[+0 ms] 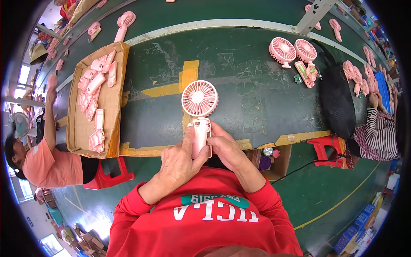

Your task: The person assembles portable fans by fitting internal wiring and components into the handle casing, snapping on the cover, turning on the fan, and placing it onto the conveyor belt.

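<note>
A pink handheld fan (199, 98) is in front of me at the table's near edge, its round grille pointing away from me. My left hand (175, 163) closes on the left side of its handle (199, 136), thumb and fingers pressed against the pale shell. On the other side, my right hand (230, 150) grips the handle's right edge with bent fingers. The handle's upper end shows a frame-like rim, and its lower part is partly covered by my fingers. Whether a separate cover piece sits on it, I cannot tell.
To the left, a cardboard tray (121, 90) holds several pink handle shells (95, 83). Two fans (282, 50) with opened handles and green boards lie at the right, beside a black bag (337, 100). Co-workers sit at both sides; red stools (112, 173) stand below.
</note>
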Action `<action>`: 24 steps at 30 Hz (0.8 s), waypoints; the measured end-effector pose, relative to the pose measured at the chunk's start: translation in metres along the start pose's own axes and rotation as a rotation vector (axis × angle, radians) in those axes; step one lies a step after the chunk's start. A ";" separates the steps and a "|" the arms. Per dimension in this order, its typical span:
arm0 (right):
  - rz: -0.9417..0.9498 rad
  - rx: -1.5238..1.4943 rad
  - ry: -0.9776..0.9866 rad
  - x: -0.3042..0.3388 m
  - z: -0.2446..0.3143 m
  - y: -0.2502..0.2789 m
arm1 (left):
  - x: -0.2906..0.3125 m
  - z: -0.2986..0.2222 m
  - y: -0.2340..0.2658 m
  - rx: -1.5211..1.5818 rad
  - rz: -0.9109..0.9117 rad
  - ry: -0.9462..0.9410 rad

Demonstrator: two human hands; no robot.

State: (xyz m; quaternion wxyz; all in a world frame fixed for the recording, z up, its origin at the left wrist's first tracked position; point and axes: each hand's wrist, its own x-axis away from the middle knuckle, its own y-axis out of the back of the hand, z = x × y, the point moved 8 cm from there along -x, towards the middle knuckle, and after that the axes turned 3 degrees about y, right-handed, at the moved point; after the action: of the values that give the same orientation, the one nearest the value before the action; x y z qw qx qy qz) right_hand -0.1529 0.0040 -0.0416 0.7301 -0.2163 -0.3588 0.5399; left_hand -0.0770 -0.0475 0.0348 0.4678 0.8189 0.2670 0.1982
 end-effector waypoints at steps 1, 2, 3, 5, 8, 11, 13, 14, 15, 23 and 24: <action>0.034 0.058 -0.048 0.001 -0.003 0.000 | 0.000 -0.001 0.000 -0.019 -0.001 0.000; 0.034 0.056 -0.048 0.001 -0.002 -0.001 | 0.000 -0.001 0.000 -0.038 -0.001 -0.001; 0.048 0.063 -0.048 0.002 -0.001 -0.003 | 0.000 0.000 0.000 -0.038 0.000 0.000; 0.062 0.070 -0.049 0.003 0.001 -0.006 | 0.001 -0.002 0.000 -0.054 -0.022 -0.035; 0.062 0.082 -0.047 0.003 0.003 -0.007 | 0.002 -0.001 -0.001 -0.049 -0.019 -0.037; 0.064 0.086 -0.057 0.002 0.001 -0.007 | 0.001 0.000 -0.001 -0.052 -0.040 -0.063; 0.030 0.069 -0.007 -0.001 0.001 -0.005 | 0.002 0.000 -0.002 -0.056 -0.036 -0.058; 0.029 0.069 -0.009 -0.001 0.001 -0.006 | 0.002 0.001 -0.003 -0.061 -0.033 -0.054; 0.018 0.066 -0.007 0.000 0.001 -0.006 | 0.002 0.000 -0.003 -0.059 -0.032 -0.053; 0.019 0.120 0.017 0.000 0.005 -0.009 | 0.002 0.003 -0.001 -0.036 -0.078 -0.044; 0.033 0.124 0.004 0.000 0.004 -0.009 | 0.002 0.003 -0.001 -0.036 -0.077 -0.043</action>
State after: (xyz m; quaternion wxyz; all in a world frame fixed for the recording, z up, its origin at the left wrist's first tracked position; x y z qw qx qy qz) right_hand -0.1506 0.0009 -0.0329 0.7338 -0.1778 -0.3195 0.5726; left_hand -0.0738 -0.0481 0.0328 0.4952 0.8037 0.2845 0.1672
